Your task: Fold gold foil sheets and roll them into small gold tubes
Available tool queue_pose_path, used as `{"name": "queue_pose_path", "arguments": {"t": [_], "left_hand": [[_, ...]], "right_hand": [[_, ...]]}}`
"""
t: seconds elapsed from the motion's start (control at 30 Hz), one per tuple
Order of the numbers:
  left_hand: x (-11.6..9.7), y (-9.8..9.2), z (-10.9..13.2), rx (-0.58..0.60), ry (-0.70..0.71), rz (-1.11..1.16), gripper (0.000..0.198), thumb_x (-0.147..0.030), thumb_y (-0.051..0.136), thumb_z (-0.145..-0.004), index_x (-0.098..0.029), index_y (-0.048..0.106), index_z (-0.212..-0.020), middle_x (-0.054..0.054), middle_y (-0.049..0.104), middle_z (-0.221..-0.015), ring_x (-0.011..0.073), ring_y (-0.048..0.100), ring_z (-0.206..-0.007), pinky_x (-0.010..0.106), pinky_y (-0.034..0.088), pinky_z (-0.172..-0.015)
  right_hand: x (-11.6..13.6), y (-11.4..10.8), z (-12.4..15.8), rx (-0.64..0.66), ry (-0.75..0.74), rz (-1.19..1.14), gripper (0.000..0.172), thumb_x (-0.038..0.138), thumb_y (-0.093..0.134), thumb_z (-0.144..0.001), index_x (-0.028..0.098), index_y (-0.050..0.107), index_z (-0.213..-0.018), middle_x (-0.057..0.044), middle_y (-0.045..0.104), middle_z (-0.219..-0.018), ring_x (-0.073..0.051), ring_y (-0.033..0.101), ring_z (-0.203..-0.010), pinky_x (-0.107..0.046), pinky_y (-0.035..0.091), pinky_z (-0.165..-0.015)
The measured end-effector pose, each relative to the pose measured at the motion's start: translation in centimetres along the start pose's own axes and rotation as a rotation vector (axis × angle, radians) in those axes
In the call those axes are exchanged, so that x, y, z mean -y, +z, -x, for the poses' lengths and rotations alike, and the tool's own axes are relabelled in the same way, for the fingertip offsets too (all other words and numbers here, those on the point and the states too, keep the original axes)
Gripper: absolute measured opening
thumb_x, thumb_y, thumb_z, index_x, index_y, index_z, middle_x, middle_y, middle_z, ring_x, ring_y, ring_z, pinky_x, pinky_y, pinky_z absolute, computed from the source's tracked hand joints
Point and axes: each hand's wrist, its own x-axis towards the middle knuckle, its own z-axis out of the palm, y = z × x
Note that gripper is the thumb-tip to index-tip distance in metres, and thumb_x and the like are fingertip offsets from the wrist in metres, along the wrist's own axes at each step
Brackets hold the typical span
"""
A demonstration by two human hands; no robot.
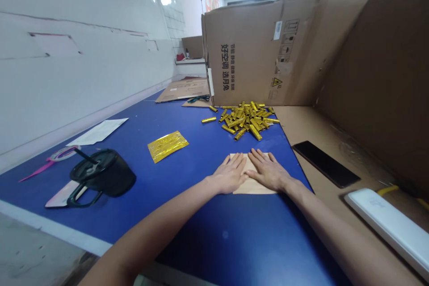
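Note:
A sheet of tan paper point(256, 186) lies flat on the blue table point(187, 214) in front of me. My left hand point(231, 173) rests palm down over its left part, fingers stretched out. Flat over the right part lies my right hand point(268, 172), its fingers spread and its thumb near my left hand. Both hands hide much of the paper. Just beyond them is a heap of small gold rolled tubes point(246, 118). Left of the heap, a flat gold foil sheet point(168, 146) lies by itself.
At the left stand a dark lidded mug point(110, 172) with a straw, a tape roll point(65, 154) and white paper point(100, 132). A big cardboard box point(254, 62) walls the back. Rightward lie a phone point(325, 163) and a white device point(385, 219). Scissors point(199, 98) lie farther back.

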Motion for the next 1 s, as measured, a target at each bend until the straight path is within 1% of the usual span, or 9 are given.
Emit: {"name": "queue_pose_path", "arguments": {"t": [0.17,0.3,0.47,0.6,0.63,0.7,0.77,0.83,1.0], "left_hand": [[0.1,-0.1,0.4,0.018,0.033,0.041,0.072,-0.059,0.012,-0.083,-0.011,0.009,-0.136,0.011,0.007,-0.143,0.0216,-0.002,-0.131,0.043,0.003,-0.104],[1.7,-0.8,-0.7,0.068,0.001,0.066,0.071,-0.062,0.012,-0.081,-0.020,0.005,-0.137,0.006,0.002,-0.144,0.0231,-0.003,-0.131,0.049,0.001,-0.102],[4.1,-2.3,-1.9,0.160,0.035,0.099,0.076,-0.069,0.022,-0.074,-0.028,0.004,-0.136,0.003,-0.004,-0.143,0.0257,-0.007,-0.130,0.052,-0.002,-0.100],[3.2,-3.2,-2.9,0.254,-0.093,0.170,0.086,-0.076,0.022,-0.068,-0.026,0.013,-0.136,0.008,0.002,-0.143,0.0312,-0.002,-0.129,0.056,0.003,-0.098],[2.4,-3.1,-3.3,0.236,-0.152,0.175,0.085,-0.075,0.019,-0.069,-0.022,0.018,-0.135,0.010,0.006,-0.143,0.0317,0.000,-0.129,0.056,0.005,-0.098],[0.5,-2.3,-4.2,0.073,-0.212,0.166,0.083,-0.071,0.013,-0.074,-0.014,0.024,-0.134,0.013,0.014,-0.141,0.0285,0.002,-0.130,0.050,0.005,-0.102],[-1.4,-1.1,-4.9,-0.052,-0.179,0.214,0.079,-0.065,0.008,-0.079,-0.011,0.017,-0.136,0.011,0.017,-0.141,0.0227,0.007,-0.130,0.040,0.010,-0.104],[-2.6,0.0,-5.3,-0.108,-0.139,0.246,0.076,-0.064,0.006,-0.080,-0.014,0.009,-0.137,0.009,0.013,-0.142,0.0195,0.008,-0.131,0.039,0.010,-0.105],[-1.5,0.5,-5.1,-0.067,-0.133,0.192,0.078,-0.065,0.005,-0.078,-0.015,0.008,-0.137,0.005,0.010,-0.143,0.0191,0.003,-0.131,0.040,0.005,-0.105]], "right_hand": [[-0.1,0.1,-0.9,-0.010,0.110,-0.002,0.073,0.063,0.014,-0.080,0.017,0.020,-0.136,-0.007,0.012,-0.144,-0.023,0.005,-0.131,-0.047,0.005,-0.102],[-0.2,0.4,-1.2,-0.031,0.192,0.017,0.075,0.062,0.015,-0.079,0.013,0.019,-0.136,-0.011,0.011,-0.144,-0.025,0.004,-0.131,-0.047,0.005,-0.102],[-0.4,0.4,-0.5,-0.022,0.145,0.025,0.072,0.061,0.017,-0.080,0.017,0.017,-0.137,-0.011,0.008,-0.144,-0.024,0.002,-0.131,-0.049,0.005,-0.101],[-0.2,0.3,-0.3,-0.013,0.145,0.041,0.071,0.059,0.018,-0.081,0.015,0.018,-0.137,-0.012,0.009,-0.144,-0.024,0.003,-0.131,-0.049,0.005,-0.101],[-0.1,0.3,-0.3,-0.016,0.145,0.045,0.070,0.058,0.019,-0.081,0.015,0.018,-0.136,-0.012,0.009,-0.144,-0.025,0.003,-0.131,-0.049,0.005,-0.101],[0.0,0.3,-0.3,-0.019,0.150,0.053,0.068,0.054,0.021,-0.082,0.014,0.018,-0.137,-0.012,0.010,-0.144,-0.025,0.004,-0.131,-0.049,0.006,-0.101],[0.1,0.3,-0.4,-0.007,0.159,0.059,0.065,0.048,0.025,-0.082,0.015,0.016,-0.137,-0.010,0.010,-0.144,-0.024,0.004,-0.131,-0.049,0.007,-0.102],[0.1,0.3,-0.4,0.005,0.169,0.064,0.063,0.042,0.027,-0.082,0.015,0.014,-0.137,-0.009,0.009,-0.144,-0.023,0.004,-0.131,-0.048,0.008,-0.102],[0.1,0.4,-0.4,-0.003,0.197,0.059,0.065,0.044,0.024,-0.083,0.010,0.012,-0.137,-0.011,0.009,-0.144,-0.025,0.003,-0.131,-0.048,0.007,-0.102]]}}
